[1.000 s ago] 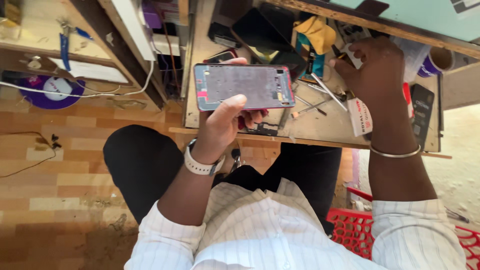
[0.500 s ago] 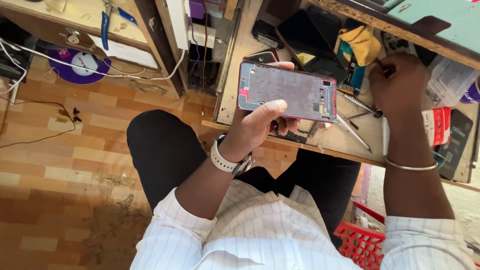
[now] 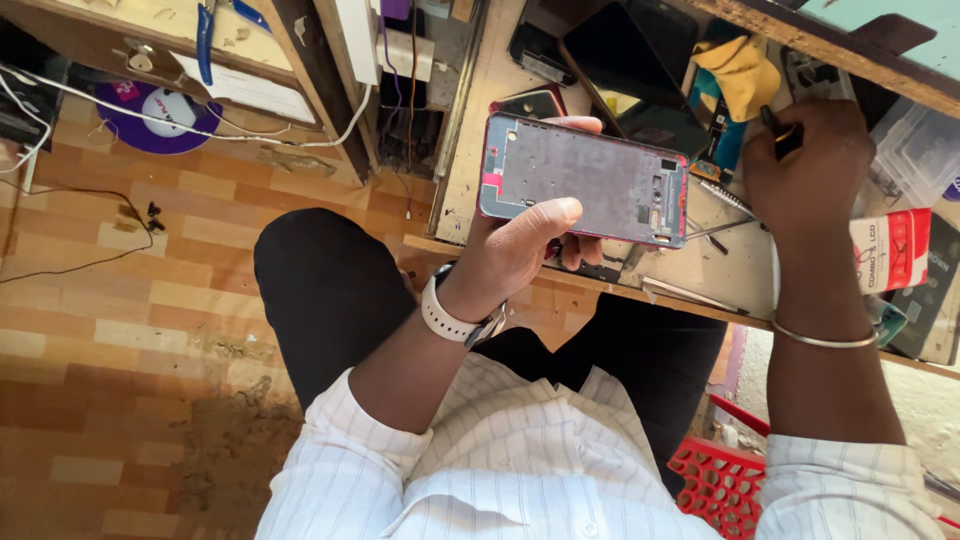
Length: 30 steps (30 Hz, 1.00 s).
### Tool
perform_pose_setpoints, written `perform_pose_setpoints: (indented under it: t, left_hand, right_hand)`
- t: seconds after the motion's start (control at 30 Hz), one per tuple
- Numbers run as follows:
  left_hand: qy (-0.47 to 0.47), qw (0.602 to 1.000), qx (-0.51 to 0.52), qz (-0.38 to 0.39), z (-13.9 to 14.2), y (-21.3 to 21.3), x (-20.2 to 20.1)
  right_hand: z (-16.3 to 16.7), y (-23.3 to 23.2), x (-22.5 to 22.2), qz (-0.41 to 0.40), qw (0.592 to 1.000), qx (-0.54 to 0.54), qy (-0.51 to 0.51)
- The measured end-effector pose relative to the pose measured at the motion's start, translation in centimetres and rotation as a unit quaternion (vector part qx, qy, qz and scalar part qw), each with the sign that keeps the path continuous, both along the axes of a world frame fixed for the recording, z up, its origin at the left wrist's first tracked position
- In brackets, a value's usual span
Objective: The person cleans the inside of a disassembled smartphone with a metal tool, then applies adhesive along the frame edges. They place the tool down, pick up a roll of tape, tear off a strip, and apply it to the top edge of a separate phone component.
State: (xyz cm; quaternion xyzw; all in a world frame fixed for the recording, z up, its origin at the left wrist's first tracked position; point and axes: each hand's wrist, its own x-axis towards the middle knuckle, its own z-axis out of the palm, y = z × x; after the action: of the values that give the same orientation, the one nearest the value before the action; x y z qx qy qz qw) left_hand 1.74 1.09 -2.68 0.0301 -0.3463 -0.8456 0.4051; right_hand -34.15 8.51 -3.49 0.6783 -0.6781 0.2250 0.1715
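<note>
My left hand [image 3: 525, 245] grips an opened phone frame [image 3: 585, 180], a red-edged grey metal chassis with its inside facing up, held level above the workbench edge. A white watch sits on that wrist. My right hand [image 3: 805, 165] rests further right on the workbench [image 3: 480, 150], fingers closed around a small dark tool [image 3: 783, 132] with an orange mark. A thin metal bangle circles the right wrist. Dark phones and screens [image 3: 620, 50] lie beyond the frame, beside a yellow cloth [image 3: 740, 65].
Tweezers and thin metal tools [image 3: 720, 215] lie on the bench near the frame. A red-and-white packet [image 3: 890, 250] sits at the right. A red plastic basket [image 3: 725, 485] stands by my right leg. Cables and a purple disc [image 3: 165, 115] lie on the wooden floor at left.
The view has shifted, so the bench and hands appear lower and more to the right. My left hand keeps the phone frame; my right hand stays on the bench with the tool.
</note>
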Motion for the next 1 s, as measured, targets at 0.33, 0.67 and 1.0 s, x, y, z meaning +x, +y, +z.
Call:
perform_pose_setpoints:
  t: [0.33,0.67,1.0]
  left_hand:
    - [0.003,1.0,-0.005,0.003,-0.2,0.1,-0.1]
    - [-0.002,1.0,0.003,0.006,-0.2,0.2,-0.6]
    - [0.005,0.999,0.03,-0.011,-0.1,0.4,-1.0]
  right_hand:
    - [-0.1,0.0,0.5,-0.01,1.0,0.024,0.009]
    - [0.4,-0.3,0.6,0.008,1.0,-0.008,0.0]
    - [0.3,-0.4,1.0,-0.026,0.999,0.007,-0.025]
